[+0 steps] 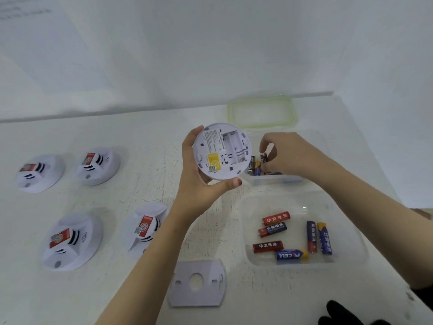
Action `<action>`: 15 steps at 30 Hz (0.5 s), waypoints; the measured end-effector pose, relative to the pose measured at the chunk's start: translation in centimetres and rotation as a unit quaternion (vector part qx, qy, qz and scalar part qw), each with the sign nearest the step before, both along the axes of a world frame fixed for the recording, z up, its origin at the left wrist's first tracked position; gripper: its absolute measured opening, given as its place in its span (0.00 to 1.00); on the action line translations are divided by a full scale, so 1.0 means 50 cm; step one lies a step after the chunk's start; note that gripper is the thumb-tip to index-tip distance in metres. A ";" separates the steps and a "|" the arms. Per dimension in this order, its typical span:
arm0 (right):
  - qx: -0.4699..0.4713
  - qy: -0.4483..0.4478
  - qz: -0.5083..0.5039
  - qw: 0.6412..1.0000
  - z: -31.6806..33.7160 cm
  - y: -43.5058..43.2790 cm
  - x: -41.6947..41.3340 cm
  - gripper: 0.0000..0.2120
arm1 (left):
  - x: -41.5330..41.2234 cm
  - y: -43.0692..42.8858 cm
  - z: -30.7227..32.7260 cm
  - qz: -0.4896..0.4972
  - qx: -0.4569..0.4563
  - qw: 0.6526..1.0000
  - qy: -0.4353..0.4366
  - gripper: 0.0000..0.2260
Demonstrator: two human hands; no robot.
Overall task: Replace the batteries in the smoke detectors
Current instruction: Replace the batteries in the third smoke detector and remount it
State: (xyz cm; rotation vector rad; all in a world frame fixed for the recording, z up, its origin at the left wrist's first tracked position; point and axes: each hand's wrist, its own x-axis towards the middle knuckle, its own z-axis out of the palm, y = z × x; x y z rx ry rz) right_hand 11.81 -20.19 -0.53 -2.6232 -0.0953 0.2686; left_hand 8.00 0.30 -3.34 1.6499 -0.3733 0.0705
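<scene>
- Smoke detector: held above the tabletop in the left hand, back side up, tilted toward the camera so that the battery bay faces the person; the bay appears empty, which suggests the old cells are already out.
- Left hand: fingers and thumb are clamped on opposite edges of the detector's rim, leaving the bay unobstructed for loading.
- Right hand: reaches into the far clear container just beside the detector; its fingers are closed on a battery, apparently drawing out a replacement.
- Near clear container: holds six loose batteries lying flat, kept apart from the far supply, probably the spent cells.
- Green-rimmed lid: lies behind the far container, set aside to keep it open.
- Mounting plate: lies flat on the tabletop near the left forearm, presumably detached to expose the bay.
- Four other detectors: rest on the tabletop to the left in two rows, face up, well apart from the containers; whether they are serviced cannot be told.
</scene>
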 end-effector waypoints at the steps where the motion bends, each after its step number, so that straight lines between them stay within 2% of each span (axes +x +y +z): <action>1: 0.031 -0.005 -0.005 0.999 0.001 -0.001 -0.002 0.12 | 0.002 0.001 -0.001 0.002 0.002 1.000 0.001 0.46; 5: 0.156 -0.064 -0.040 0.985 0.018 -0.001 -0.018 0.07 | 0.005 0.005 -0.004 0.007 0.005 1.000 0.006 0.46; 10: 0.311 -0.192 -0.040 0.930 0.064 0.014 -0.050 0.07 | 0.006 0.003 -0.004 -0.004 0.005 1.000 0.004 0.46; 15: 0.304 -0.258 0.015 0.917 0.090 0.033 -0.073 0.07 | -0.001 -0.006 0.002 -0.015 0.006 1.000 -0.004 0.46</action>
